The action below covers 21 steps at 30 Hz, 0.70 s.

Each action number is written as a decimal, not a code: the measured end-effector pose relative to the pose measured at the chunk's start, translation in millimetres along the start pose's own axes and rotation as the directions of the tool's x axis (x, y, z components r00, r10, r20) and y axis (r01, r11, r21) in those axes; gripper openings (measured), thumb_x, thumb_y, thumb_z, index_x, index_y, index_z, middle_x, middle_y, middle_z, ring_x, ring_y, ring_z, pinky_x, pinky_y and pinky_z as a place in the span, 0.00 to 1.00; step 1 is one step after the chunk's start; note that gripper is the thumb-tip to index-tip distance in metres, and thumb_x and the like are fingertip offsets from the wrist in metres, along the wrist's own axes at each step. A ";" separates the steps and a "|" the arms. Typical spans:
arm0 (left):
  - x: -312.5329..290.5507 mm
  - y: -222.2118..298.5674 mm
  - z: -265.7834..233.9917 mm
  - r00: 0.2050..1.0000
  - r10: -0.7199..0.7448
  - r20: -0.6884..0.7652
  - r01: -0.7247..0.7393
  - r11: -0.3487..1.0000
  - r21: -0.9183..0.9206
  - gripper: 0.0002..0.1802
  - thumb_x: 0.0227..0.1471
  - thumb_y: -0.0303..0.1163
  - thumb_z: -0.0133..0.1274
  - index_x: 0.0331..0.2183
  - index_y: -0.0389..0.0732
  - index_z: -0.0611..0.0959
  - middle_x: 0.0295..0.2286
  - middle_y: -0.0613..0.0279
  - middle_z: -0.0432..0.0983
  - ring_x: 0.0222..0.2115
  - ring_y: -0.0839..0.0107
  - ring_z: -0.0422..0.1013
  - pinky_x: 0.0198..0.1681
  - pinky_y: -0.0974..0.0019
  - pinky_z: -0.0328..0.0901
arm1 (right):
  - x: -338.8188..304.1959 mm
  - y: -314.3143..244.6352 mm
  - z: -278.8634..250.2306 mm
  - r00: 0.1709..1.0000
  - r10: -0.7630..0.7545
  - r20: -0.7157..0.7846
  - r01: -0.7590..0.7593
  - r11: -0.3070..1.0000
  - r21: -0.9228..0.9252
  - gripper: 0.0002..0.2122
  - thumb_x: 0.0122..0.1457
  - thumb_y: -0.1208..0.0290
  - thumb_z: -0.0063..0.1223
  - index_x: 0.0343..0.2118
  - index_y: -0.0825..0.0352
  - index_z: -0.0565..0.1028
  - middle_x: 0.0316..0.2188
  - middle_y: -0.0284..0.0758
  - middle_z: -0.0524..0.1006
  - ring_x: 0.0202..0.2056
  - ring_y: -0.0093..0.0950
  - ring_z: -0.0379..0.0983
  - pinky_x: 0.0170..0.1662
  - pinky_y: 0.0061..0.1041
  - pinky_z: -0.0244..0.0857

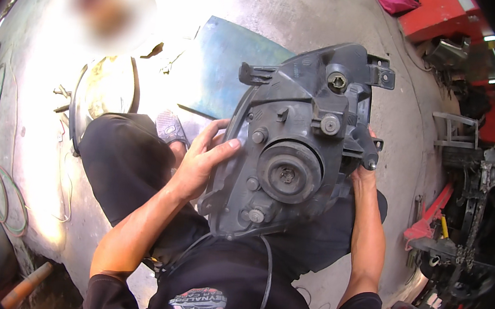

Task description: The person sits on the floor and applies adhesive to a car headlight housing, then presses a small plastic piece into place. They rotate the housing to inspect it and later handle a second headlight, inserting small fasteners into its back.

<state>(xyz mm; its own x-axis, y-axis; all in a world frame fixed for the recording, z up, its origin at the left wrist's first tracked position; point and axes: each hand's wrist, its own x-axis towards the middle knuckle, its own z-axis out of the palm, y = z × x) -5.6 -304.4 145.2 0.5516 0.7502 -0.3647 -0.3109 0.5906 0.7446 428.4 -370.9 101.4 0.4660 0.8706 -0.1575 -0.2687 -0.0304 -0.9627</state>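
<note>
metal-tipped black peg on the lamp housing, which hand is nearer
Right: the right hand is partly behind the peg; the left hand holds the lamp housing by its opposite edge.

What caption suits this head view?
Left hand and right hand hold a dark headlight housing over a concrete floor.

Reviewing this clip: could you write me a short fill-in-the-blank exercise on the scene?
The left hand holds the black plastic headlight housing by its ___ edge in the picture.
The right hand is partly hidden ___ the housing.
The large black plastic cap on the housing's back is ___, not square.
Missing words: left; behind; round.
</note>
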 end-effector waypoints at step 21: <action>20.3 2.2 -10.7 1.000 0.027 -0.015 -0.026 0.998 0.064 0.45 0.65 0.66 0.44 0.60 0.31 0.73 0.51 0.52 0.76 0.50 0.65 0.73 0.55 0.61 0.68 | -29.5 -47.7 75.8 0.979 0.037 0.202 -0.029 0.999 -0.045 0.26 0.67 0.46 0.51 0.56 0.65 0.74 0.45 0.31 0.79 0.45 0.22 0.77 0.52 0.25 0.71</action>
<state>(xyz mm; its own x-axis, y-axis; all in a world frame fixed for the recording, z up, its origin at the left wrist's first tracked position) -3.4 -284.6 133.5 0.5314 0.7702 -0.3527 -0.2750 0.5507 0.7881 363.6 -357.9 168.7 0.2762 0.9500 -0.1458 -0.2440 -0.0774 -0.9667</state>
